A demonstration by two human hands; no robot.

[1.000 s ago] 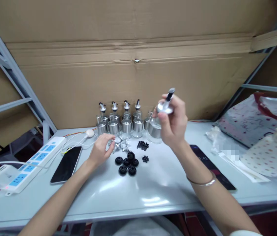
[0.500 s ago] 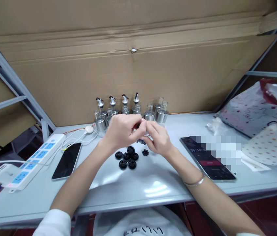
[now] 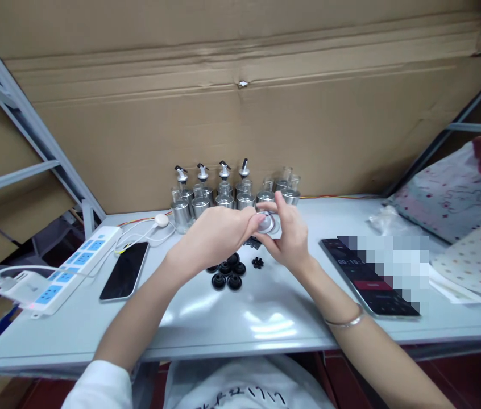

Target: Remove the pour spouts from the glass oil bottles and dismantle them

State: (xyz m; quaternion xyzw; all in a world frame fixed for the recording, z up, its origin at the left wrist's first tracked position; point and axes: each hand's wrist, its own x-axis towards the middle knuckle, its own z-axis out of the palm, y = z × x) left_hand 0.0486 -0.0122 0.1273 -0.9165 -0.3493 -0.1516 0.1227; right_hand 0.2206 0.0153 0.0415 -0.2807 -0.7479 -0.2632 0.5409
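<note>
Above the table, between my two hands, is a small silvery round part (image 3: 266, 223) with a clear-looking edge; its exact kind is hard to make out. My left hand (image 3: 223, 230) is closed, with its fingertips pinching the near left side of this part. My right hand (image 3: 289, 236) curls around the other side, thumb below and fingers above, with the index finger raised. Below the hands lie several black round stoppers (image 3: 234, 281) in a cluster. A small gear-shaped black piece (image 3: 258, 262) sits to their right, and dark small parts (image 3: 252, 243) are partly hidden behind my hands.
Behind the hands stand several glass bottles with metal sleeves (image 3: 200, 203), some topped with silver-black pour spouts (image 3: 224, 167). A phone (image 3: 124, 271) and a power strip (image 3: 76, 270) lie left. Another phone (image 3: 368, 278), a plastic bag (image 3: 388, 221) and a patterned bag (image 3: 445, 187) are right.
The silvery part has come into clear view between my hands. My right hand has shifted right and opened its fingers wider around it. The camera view has moved slightly left.
</note>
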